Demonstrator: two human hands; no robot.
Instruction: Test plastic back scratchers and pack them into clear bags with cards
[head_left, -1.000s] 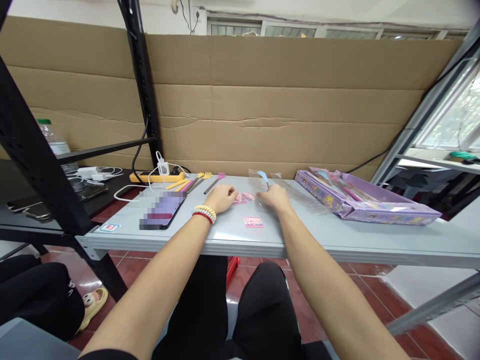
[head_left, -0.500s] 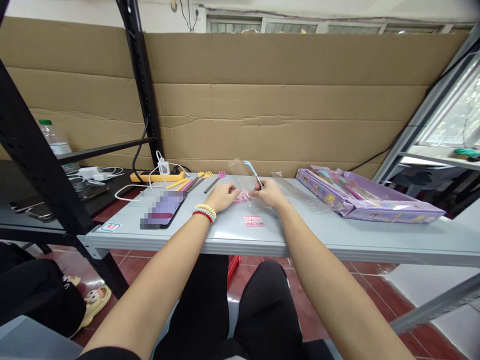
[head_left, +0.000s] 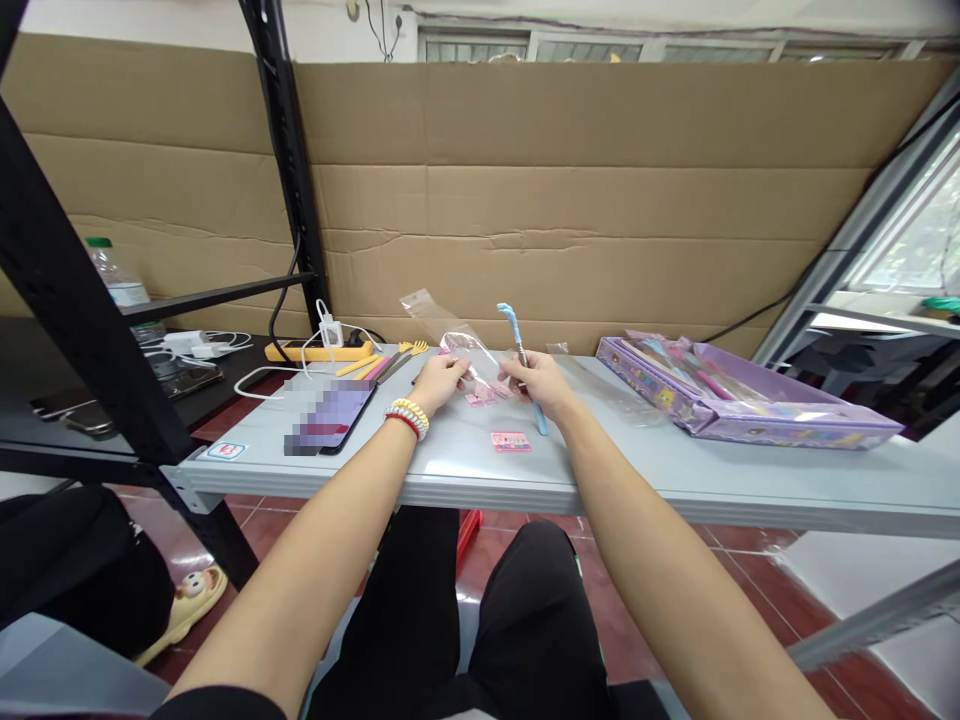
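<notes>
My right hand [head_left: 538, 383] grips a blue pen [head_left: 519, 348] and holds it upright above the grey table [head_left: 675, 470]. My left hand [head_left: 440, 378], with bead bracelets on its wrist, pinches a clear plastic sleeve [head_left: 442, 330] that rises to the upper left. The two hands are close together over small pink cards [head_left: 482, 397]. Another pink card [head_left: 511, 441] lies nearer the front edge.
A phone [head_left: 328, 416] lies at the left of the table, with yellow and pink fork-shaped pens [head_left: 390, 362] and a yellow power strip [head_left: 315, 352] behind it. A purple toy box [head_left: 742, 400] sits at the right, beside another clear sleeve [head_left: 600, 385]. A black rack post [head_left: 75, 290] stands at the left.
My right hand picked the blue pen off the table and raised it upright. My left hand lifted the clear sleeve from beside the pink cards.
</notes>
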